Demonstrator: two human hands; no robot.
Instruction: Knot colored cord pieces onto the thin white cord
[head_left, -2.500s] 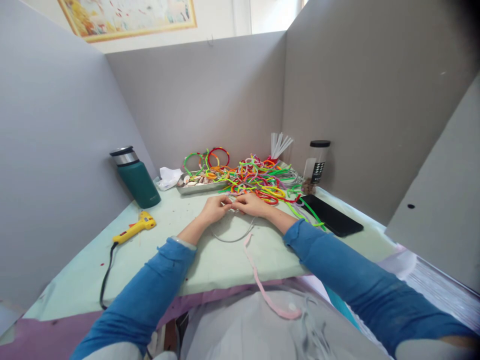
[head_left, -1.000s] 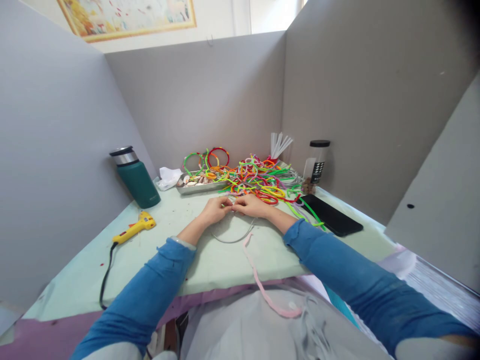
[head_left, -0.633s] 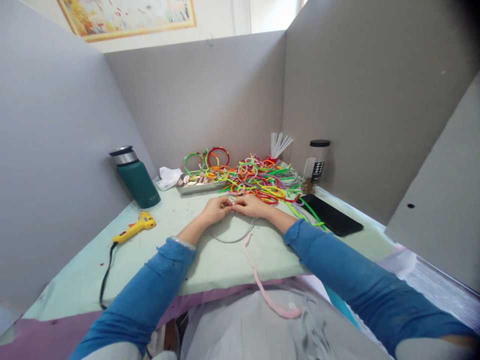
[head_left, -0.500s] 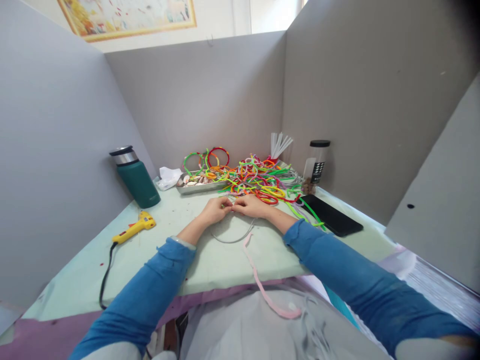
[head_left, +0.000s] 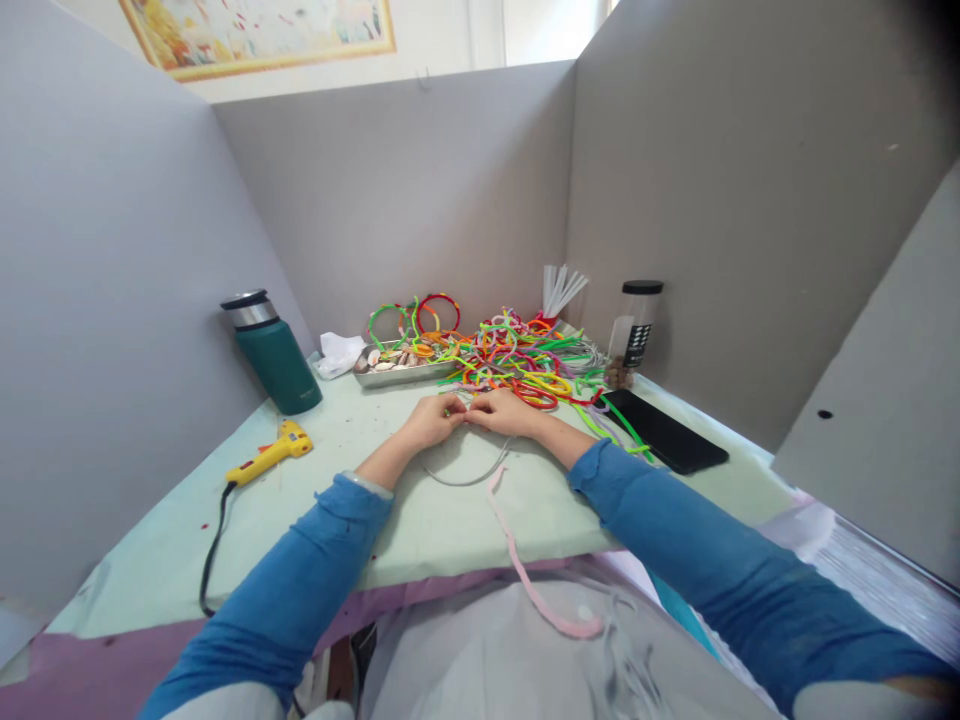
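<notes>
Over the middle of the table, my left hand (head_left: 436, 420) and my right hand (head_left: 499, 412) meet at their fingertips, both pinched closed. A thin grey ring (head_left: 463, 484) curves below them, its upper part hidden at the hands. What exactly the fingertips grip is too small to tell. A pink fuzzy strip (head_left: 517, 560) runs from just below the ring over the table edge onto the grey apron. Just behind my hands lies a tangled pile of coloured fuzzy stems (head_left: 517, 350).
A yellow glue gun (head_left: 270, 455) and green bottle (head_left: 277, 365) are at left. Behind stand a metal tray (head_left: 405, 374) of small pieces and coloured rings (head_left: 439, 297). On the right are a black phone (head_left: 667, 432) and a clear jar (head_left: 634, 330). Grey partitions (head_left: 397, 190) enclose the table.
</notes>
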